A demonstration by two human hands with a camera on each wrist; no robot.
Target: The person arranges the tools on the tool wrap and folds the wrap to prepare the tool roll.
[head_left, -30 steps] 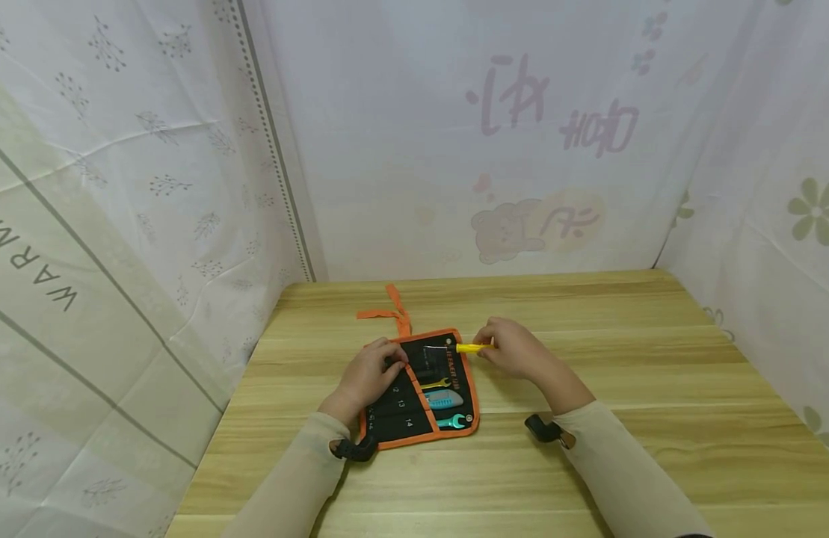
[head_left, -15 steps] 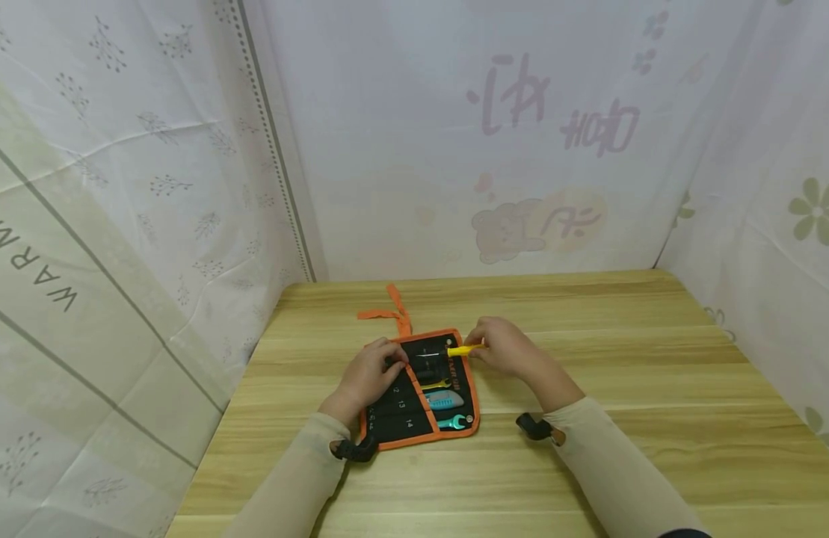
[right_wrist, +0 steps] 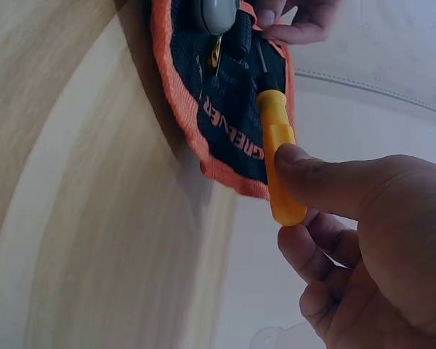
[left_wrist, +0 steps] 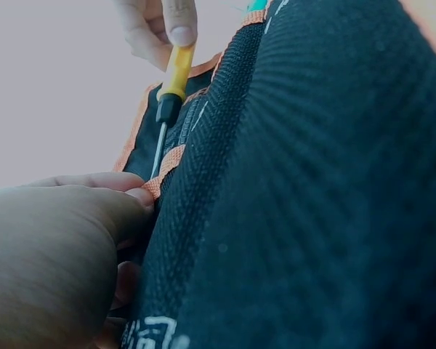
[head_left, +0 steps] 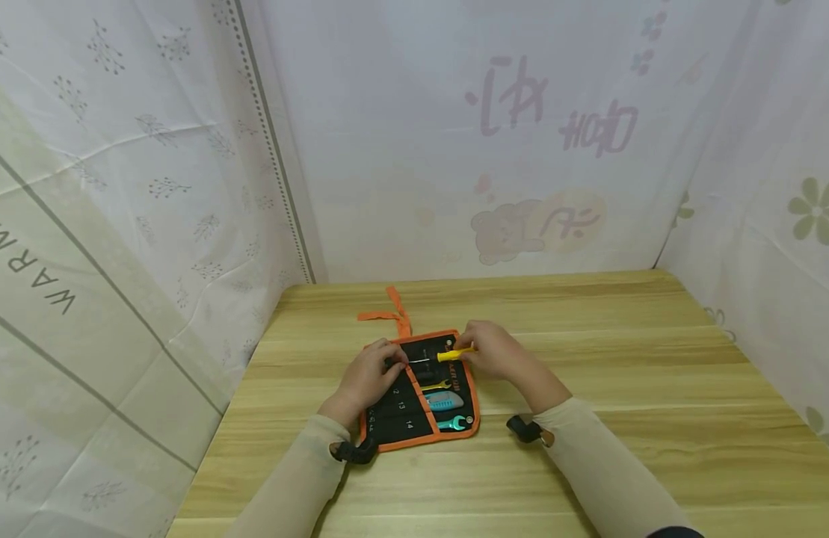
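A black tool roll with orange trim lies spread on the table, its pockets marked with numbers. My left hand pinches the orange edge of the top pocket between thumb and fingers. In my right hand is a screwdriver, its yellow handle held between thumb and fingers. The thin metal shaft points left, and its tip disappears at the pocket mouth by my left fingertips in the left wrist view. Seated in lower pockets are a yellow wrench, a blue utility knife and a green wrench.
Beside the yellow wrench, a black item sits in its pocket. Orange tie straps trail from the roll's far side over the wooden table. Patterned curtains surround the table at the back and sides.
My right hand has moved left with the screwdriver, bringing the shaft's tip from over the roll's flap to the pocket mouth. The left hand has stayed in place.
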